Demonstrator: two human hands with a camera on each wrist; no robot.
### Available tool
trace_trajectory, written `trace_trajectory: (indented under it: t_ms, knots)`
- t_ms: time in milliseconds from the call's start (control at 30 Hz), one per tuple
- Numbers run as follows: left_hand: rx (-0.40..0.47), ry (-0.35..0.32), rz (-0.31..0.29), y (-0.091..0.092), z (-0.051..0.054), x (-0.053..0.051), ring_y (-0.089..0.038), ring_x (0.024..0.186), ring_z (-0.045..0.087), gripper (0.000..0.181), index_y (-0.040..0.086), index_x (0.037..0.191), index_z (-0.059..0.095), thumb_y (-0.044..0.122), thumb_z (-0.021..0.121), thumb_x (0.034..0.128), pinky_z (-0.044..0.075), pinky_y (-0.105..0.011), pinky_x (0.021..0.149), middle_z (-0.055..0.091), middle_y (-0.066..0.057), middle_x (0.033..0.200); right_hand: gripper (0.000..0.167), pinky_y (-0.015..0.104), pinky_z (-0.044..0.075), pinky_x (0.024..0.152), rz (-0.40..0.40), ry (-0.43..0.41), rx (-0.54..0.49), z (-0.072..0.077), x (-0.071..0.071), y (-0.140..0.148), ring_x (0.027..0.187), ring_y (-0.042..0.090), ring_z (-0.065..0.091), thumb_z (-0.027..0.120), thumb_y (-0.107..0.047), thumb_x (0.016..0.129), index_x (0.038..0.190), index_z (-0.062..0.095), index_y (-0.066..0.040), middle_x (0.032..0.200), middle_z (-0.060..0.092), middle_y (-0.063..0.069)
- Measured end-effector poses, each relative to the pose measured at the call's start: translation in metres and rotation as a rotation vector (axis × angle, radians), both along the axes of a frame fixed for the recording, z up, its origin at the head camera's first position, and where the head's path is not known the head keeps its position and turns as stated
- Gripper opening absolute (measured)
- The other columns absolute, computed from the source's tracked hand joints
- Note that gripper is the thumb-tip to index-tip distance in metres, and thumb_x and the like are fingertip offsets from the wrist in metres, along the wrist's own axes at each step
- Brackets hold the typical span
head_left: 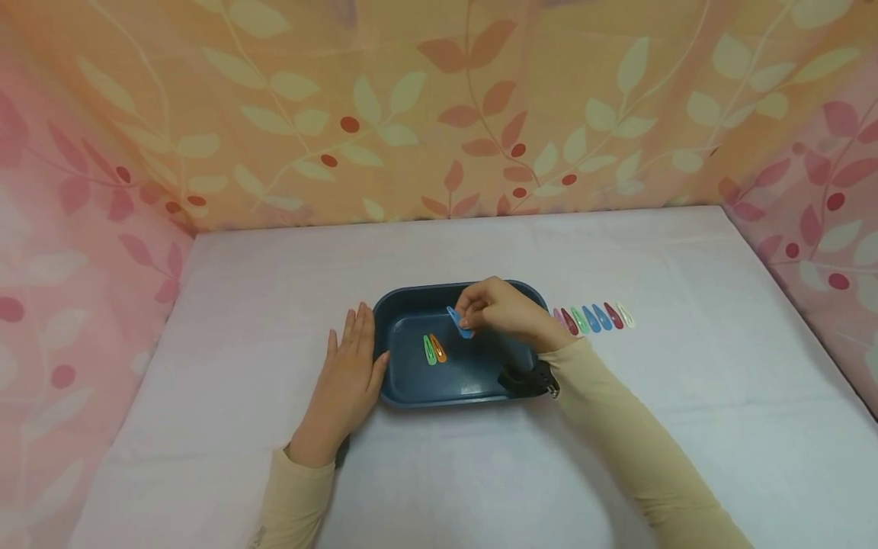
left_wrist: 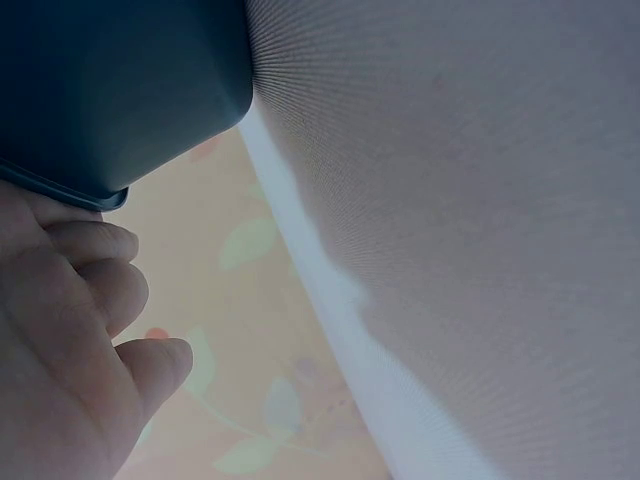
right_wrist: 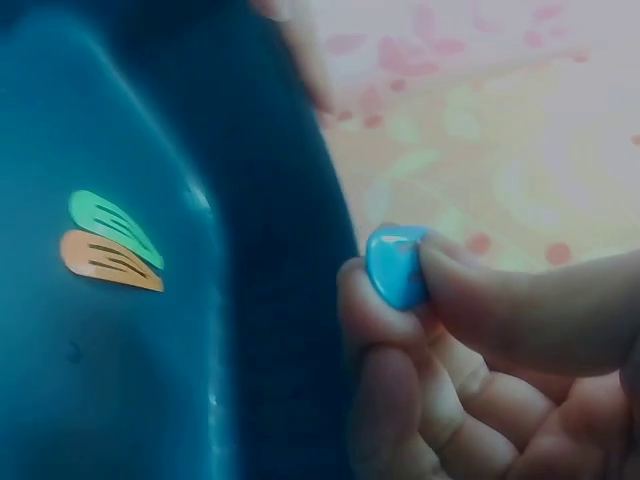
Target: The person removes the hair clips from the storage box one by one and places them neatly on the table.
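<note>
My right hand (head_left: pixel 504 309) pinches a blue snap hair clip (head_left: pixel 459 323) between thumb and fingertips, above the dark blue tray (head_left: pixel 473 393). In the right wrist view only the rounded end of that blue clip (right_wrist: pixel 397 268) shows; fingers cover the rest. Side by side on the tray floor lie a green hair clip (head_left: pixel 429 350) and an orange hair clip (head_left: pixel 438 348). My left hand (head_left: pixel 350 381), its fingers extended, rests against the tray's left side. The left wrist view shows its fingers (left_wrist: pixel 110 290) against the tray's rim (left_wrist: pixel 70 190).
Right of the tray, a row of several hair clips (head_left: pixel 595 318) in pink, red, green, blue and white lies on the white tablecloth (head_left: pixel 686 366); my right wrist partly covers its near end. Floral curtains (head_left: pixel 439 114) hang behind the table and at both sides.
</note>
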State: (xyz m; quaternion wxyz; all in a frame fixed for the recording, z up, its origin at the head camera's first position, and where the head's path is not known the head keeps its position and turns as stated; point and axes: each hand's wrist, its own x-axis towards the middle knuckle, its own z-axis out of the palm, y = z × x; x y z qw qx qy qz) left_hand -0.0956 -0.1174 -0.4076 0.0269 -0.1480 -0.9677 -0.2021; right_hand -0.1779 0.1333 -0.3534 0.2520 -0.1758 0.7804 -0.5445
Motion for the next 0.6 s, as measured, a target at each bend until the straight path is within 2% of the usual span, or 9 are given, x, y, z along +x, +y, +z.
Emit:
trace_trajectory:
  t_ms: [67, 400, 600]
  knots:
    - [-0.003, -0.002, 0.001, 0.0, 0.001, 0.0, -0.033, 0.143, 0.005, 0.068, -0.008, 0.147, 0.013, 0.025, 0.047, 0.0986, 0.007, -0.056, 0.11, 0.009, -0.019, 0.155, 0.004, 0.048, 0.053, 0.071, -0.001, 0.008, -0.014, 0.002, 0.0, 0.004, 0.063, 0.023, 0.058, 0.06, 0.009, 0.083, 0.086, 0.062, 0.011, 0.067, 0.061, 0.007]
    - [-0.004, 0.001, -0.001, -0.001, 0.0, 0.001, -0.034, 0.143, 0.007, 0.068, -0.008, 0.147, 0.012, 0.025, 0.046, 0.0989, 0.007, -0.056, 0.11, 0.009, -0.019, 0.155, 0.008, 0.042, 0.054, 0.07, -0.011, 0.044, -0.043, 0.003, 0.001, 0.03, 0.065, 0.023, 0.061, 0.065, 0.007, 0.082, 0.088, 0.064, 0.013, 0.071, 0.064, 0.007]
    - [-0.006, 0.003, -0.004, 0.0, 0.0, 0.0, -0.034, 0.143, 0.007, 0.067, -0.007, 0.148, 0.012, 0.026, 0.044, 0.0996, 0.006, -0.055, 0.111, 0.008, -0.018, 0.155, 0.01, 0.04, 0.054, 0.072, -0.049, 0.068, -0.024, 0.004, 0.006, 0.048, 0.072, 0.035, 0.063, 0.065, 0.002, 0.084, 0.09, 0.065, 0.01, 0.073, 0.066, 0.009]
